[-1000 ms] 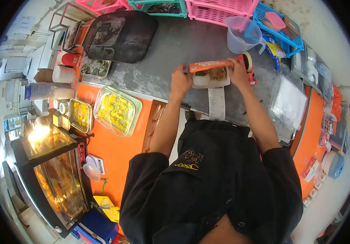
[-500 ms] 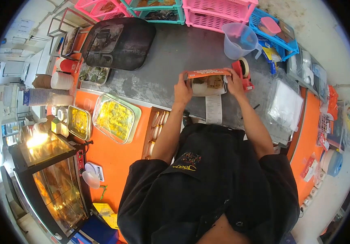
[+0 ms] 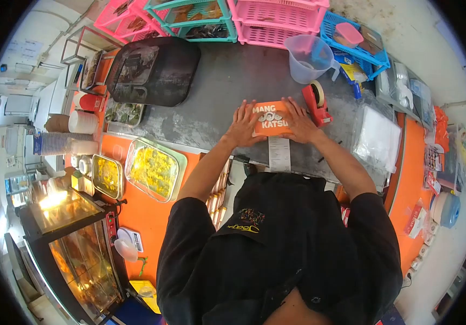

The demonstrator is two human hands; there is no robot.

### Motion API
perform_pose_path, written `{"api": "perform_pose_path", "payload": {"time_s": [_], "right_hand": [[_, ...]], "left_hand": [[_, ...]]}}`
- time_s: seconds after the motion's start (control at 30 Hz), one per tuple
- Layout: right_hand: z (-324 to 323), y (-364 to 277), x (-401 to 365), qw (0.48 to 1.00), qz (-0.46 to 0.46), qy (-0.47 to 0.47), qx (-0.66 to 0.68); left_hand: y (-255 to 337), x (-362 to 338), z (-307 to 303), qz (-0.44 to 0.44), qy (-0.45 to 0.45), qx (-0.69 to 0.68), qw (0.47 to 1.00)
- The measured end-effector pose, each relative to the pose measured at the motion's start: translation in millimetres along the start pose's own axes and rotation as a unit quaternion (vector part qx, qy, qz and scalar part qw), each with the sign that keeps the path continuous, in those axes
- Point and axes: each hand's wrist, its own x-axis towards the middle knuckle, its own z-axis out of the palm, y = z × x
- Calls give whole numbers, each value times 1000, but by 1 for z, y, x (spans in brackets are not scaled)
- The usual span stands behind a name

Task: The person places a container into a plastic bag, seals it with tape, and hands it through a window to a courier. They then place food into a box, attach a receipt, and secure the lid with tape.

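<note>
An orange box (image 3: 271, 120) with white lettering lies closed on the grey counter (image 3: 219, 81). My left hand (image 3: 242, 125) rests on its left side, fingers stretched out. On the box's right side lies my right hand (image 3: 300, 122), its fingers also spread. A printed paper slip (image 3: 279, 154) sticks out below the box toward my body. Just right of my right hand stands a red tape dispenser (image 3: 317, 105).
A black tray (image 3: 176, 73) lies at the left, with glass dishes of yellow food (image 3: 154, 170) nearer me. Stacked baskets (image 3: 276, 35) and a clear jug (image 3: 309, 59) stand behind. Plastic bags (image 3: 373, 138) lie right. A lit display cabinet (image 3: 81, 260) is at lower left.
The box's orange lid has come down over the food inside. My hands have moved from holding its edges to lying flat on top. The view has shifted slightly.
</note>
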Motion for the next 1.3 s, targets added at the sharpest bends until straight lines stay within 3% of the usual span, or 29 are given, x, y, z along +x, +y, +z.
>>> {"api": "perform_pose_path", "payload": {"time_s": [0.03, 0.13, 0.33, 0.4, 0.47, 0.5, 0.57, 0.63, 0.67, 0.73, 0.77, 0.83, 0.97, 1.03, 1.07, 1.13, 1.17, 1.23, 1.3], "right_hand": [[0, 3, 0, 1000, -20, 2, -3], [5, 2, 0, 999, -32, 1, -13], [2, 3, 2, 997, -57, 34, -29], [2, -4, -12, 998, -34, 24, -48], [4, -4, -19, 983, 43, 180, 19], [-4, 6, -25, 983, 46, 178, 15], [-19, 33, -46, 921, 290, 248, 84], [-17, 71, -70, 837, 457, 139, 266], [-17, 72, -78, 835, 461, 141, 267], [-23, 78, -87, 696, 401, 40, 594], [-25, 82, -84, 697, 401, 42, 593], [-24, 86, -80, 640, 384, 18, 666], [9, 86, -90, 630, 329, 93, 698], [46, 71, -102, 612, 268, 200, 717], [55, 72, -100, 614, 270, 196, 715], [71, 65, -96, 690, 383, 227, 571], [70, 63, -92, 689, 383, 224, 573], [60, 57, -84, 759, 396, 220, 468], [63, 27, -74, 778, 360, 198, 475]], "left_hand": [[-6, -3, 7, 45, 25, 4, 999], [-2, 3, 3, 66, 18, 37, 997], [-7, 11, -7, 60, -44, 48, 996], [4, 2, -8, 60, -22, 55, 996], [21, 5, -14, 55, 10, 64, 996], [29, 4, -18, 19, 1, 59, 998], [39, 2, -9, -28, -11, 49, 998], [43, 10, 16, -83, 91, -14, 992], [45, 9, 18, -79, 89, -13, 993], [49, 14, 20, -104, 123, -51, 986], [49, 16, 20, -102, 125, -51, 986], [49, 15, 21, -106, 125, -49, 985], [50, 16, 19, -107, 127, -37, 985], [51, 15, 19, -116, 129, -46, 984], [51, 15, 19, -120, 129, -50, 983], [51, 15, 18, -129, 125, -71, 981], [50, 15, 17, -132, 122, -70, 981], [53, 15, 19, -135, 140, -83, 977], [56, 15, 23, -147, 149, -84, 974]]}}
